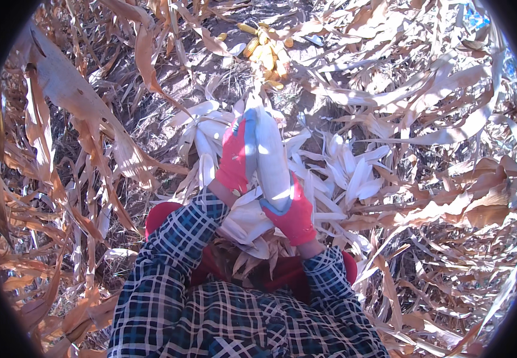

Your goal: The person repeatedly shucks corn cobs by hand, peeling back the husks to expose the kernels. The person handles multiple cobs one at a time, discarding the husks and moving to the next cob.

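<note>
An ear of corn in its pale husk [272, 156] lies lengthwise between my two hands, its tip pointing away from me. My left hand [239, 150], in a red and grey work glove, grips its upper left side near the tip. Around its lower end is my right hand [290, 208], gloved the same way. Pale stripped husks [245, 221] lie beneath the ear and between my knees. Whether any kernels are bared on the held ear cannot be told.
A small heap of husked yellow corn ears [266, 53] lies on the ground ahead. Loose husks [357, 172] are piled to the right, more [202, 138] to the left. Long dry corn leaves [93, 103] hang in from the left, and dry stalks and leaves surround me on both sides.
</note>
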